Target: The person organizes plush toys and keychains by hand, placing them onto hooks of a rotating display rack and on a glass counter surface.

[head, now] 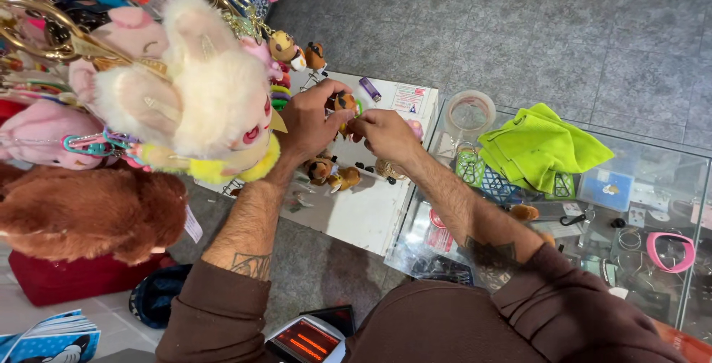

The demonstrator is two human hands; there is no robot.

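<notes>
Both hands [311, 122] [386, 134] pinch brown plush keychain [343, 102].

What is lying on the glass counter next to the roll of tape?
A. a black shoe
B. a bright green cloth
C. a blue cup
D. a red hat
B: a crumpled bright green cloth lies on the glass counter just to the right of the clear roll of tape; no hat, cup or shoe is there.
</notes>
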